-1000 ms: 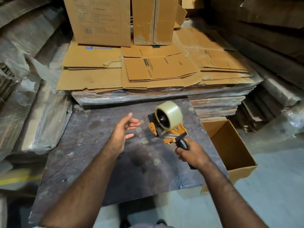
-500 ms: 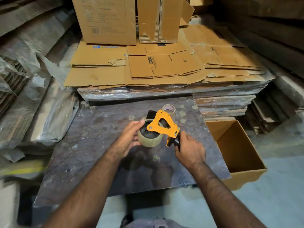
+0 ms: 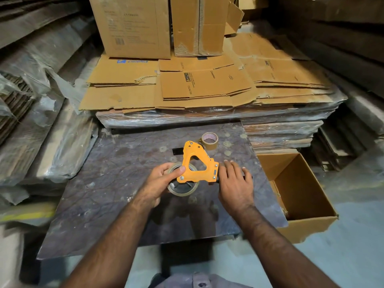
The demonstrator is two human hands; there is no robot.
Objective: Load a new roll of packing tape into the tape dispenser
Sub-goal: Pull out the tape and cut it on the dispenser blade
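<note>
Under my left hand [image 3: 160,183] the tape roll [image 3: 182,189] is sitting on the dispenser [image 3: 197,165] hub, my fingers curling around its rim. Threading is looking undone. My right hand [image 3: 234,183] is lying flat over the handle. Beyond it, the table edge [image 3: 268,183] is dropping to an open box [image 3: 301,194].

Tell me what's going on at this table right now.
A person is fitting a clear roll of packing tape onto an orange tape dispenser lying flat on the dark worn tabletop. The left hand grips the roll, thumb on its rim. The right hand presses flat over the dispenser's black handle. A brown tape roll stands behind them, and an open cardboard box sits to the right.
</note>
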